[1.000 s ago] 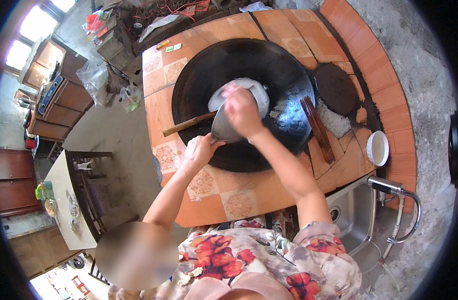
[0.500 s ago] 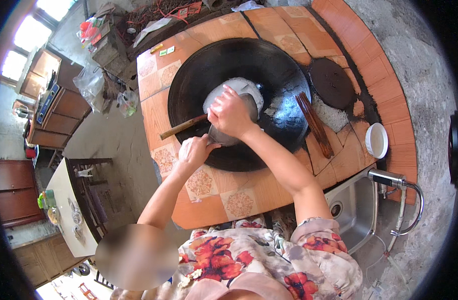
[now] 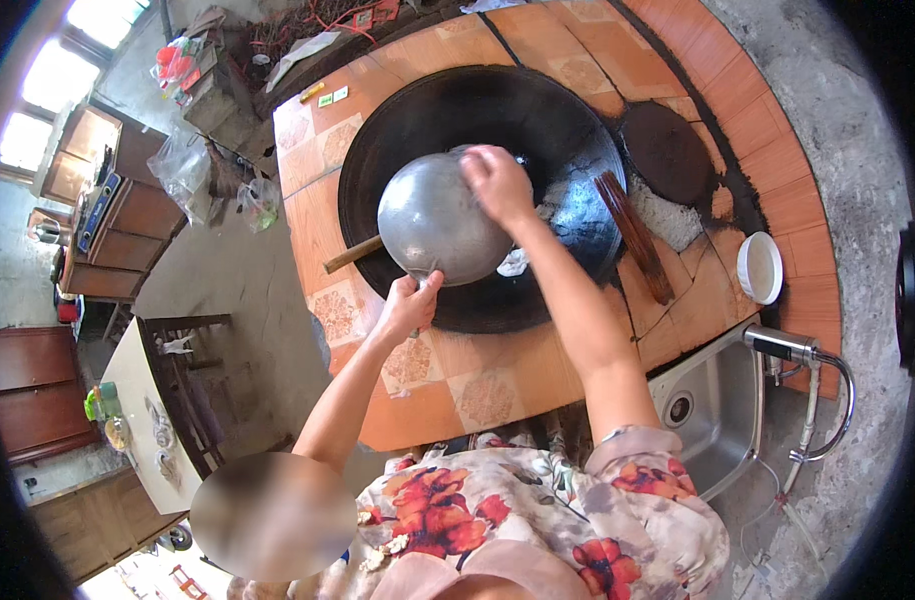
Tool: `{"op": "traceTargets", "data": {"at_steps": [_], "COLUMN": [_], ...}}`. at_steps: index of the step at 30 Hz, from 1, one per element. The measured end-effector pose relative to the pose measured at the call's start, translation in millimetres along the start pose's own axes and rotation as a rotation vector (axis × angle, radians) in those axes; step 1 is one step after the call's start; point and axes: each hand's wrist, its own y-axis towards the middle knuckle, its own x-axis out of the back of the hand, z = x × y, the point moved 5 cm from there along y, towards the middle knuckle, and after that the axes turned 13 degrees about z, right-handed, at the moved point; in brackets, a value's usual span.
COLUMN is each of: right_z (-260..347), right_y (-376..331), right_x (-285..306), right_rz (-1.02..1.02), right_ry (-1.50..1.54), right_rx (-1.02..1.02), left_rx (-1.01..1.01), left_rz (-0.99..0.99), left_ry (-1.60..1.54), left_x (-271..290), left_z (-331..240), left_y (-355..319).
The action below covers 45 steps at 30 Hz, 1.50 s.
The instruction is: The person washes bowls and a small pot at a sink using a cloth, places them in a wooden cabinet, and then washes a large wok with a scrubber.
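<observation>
My left hand (image 3: 411, 304) is closed around the short handle of a large silver metal ladle (image 3: 437, 225). The ladle is tipped over, its rounded underside up, above a big black wok (image 3: 562, 120). My right hand (image 3: 498, 186) lies at the ladle's far right edge; its fingers are smeared by motion. A wooden handle (image 3: 353, 254) sticks out over the wok's left rim, its other end hidden behind the ladle. A small white patch (image 3: 513, 263), foam or cloth, shows in the wok beside the ladle.
The wok sits in an orange tiled stove (image 3: 447, 405). A dark bundled wooden stick (image 3: 632, 238) leans across its right rim. Beyond are a dark round cover (image 3: 665, 158), a white bowl (image 3: 759, 268) and a steel sink (image 3: 712, 405) with a tap (image 3: 782, 344). A table (image 3: 142, 420) stands left.
The ladle has come up from low in the wok and turned so its underside shows. My right hand has moved right and slightly up, to its far edge. The white foamy patch is now mostly hidden.
</observation>
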Motion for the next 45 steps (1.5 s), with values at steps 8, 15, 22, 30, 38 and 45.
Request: {"op": "traceTargets", "data": {"at_steps": [8, 15, 22, 30, 38, 45], "right_z": [4.7, -19.4, -35.6, -160.5, -92.3, -31.7], "right_y": [-80.8, -53.1, -33.2, -64.0, -82.4, -51.4], "right_x": [-30.4, 29.7, 29.0, -111.4, -176.9, 2.5], "right_rz": [-0.150, -0.356, -0.309, 0.489, 0.398, 0.077], "right_ry": [1.382, 1.143, 1.193, 0.133, -0.512, 0.213], "right_rx": [-0.732, -0.489, -0.518, -0.638, 0.186, -0.150], "left_rx": [-0.164, -0.444, -0.765, -0.729, -0.639, -0.631], "left_rz": [0.032, -0.050, 0.023, -0.409, -0.663, -0.870], "left_ry": [-0.411, 0.242, -0.705, -0.802, -0.559, -0.056], "left_x": [-18.0, -5.8, -3.6, 49.1, 69.2, 65.9], "left_z": [0.5, 11.4, -38.2, -78.0, -76.3, -99.3], "left_y": [23.4, 32.7, 16.6, -18.2, 7.1, 31.5]}}
